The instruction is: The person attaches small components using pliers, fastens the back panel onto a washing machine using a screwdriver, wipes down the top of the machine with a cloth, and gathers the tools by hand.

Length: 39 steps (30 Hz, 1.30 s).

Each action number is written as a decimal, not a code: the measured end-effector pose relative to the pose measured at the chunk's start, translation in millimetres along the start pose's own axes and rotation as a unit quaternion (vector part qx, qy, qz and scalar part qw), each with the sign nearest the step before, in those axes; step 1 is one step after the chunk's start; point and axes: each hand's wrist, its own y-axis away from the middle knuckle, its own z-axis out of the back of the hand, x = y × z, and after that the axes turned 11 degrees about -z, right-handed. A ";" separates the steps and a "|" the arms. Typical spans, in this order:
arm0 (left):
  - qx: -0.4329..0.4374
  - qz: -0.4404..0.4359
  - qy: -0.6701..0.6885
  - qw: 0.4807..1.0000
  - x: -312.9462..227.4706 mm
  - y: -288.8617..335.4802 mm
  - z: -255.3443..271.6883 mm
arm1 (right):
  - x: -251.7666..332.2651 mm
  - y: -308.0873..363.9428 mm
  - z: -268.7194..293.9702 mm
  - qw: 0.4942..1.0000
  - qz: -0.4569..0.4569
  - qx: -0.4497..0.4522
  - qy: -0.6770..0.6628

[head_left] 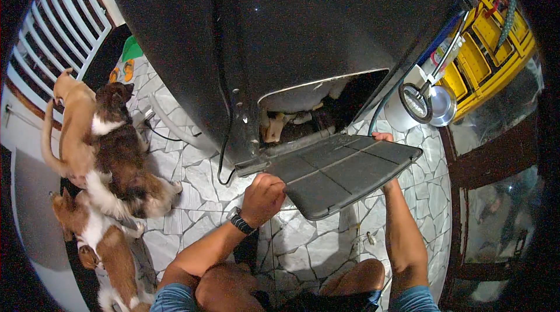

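Observation:
A dark grey plastic panel (350, 173) with raised ribs lies tilted in front of a low opening in a large black appliance (291, 20). My left hand (264, 198), with a dark watch on its wrist, is closed at the panel's left edge. My right hand (386, 160) grips the right edge; its thumb or fingertips show over the top and the rest is hidden beneath. Inside the opening (297, 126) are pale and dark parts, too dim to name. The panel's far edge is close to the lower rim of the opening.
Several dogs stand or sit at my left, among them a tan dog (79, 116) and a dark brown one (119, 154). A black cord (224, 107) hangs down the appliance. At the right are a white bucket (401, 114), a metal bowl (443, 105) and yellow crates (475, 55).

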 end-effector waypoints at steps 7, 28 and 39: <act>-0.140 0.039 -0.024 0.989 8.9 -29.7 15.9 | 30.4 -18.9 -29.1 0.960 0.034 -0.011 0.278; -0.219 0.272 0.217 0.912 7.8 -78.6 12.3 | 61.1 -73.5 -61.7 0.984 -0.143 -0.058 -0.087; -0.202 0.266 0.158 0.929 11.2 -73.1 10.2 | 66.9 -69.5 -57.7 0.982 -0.171 -0.057 -0.051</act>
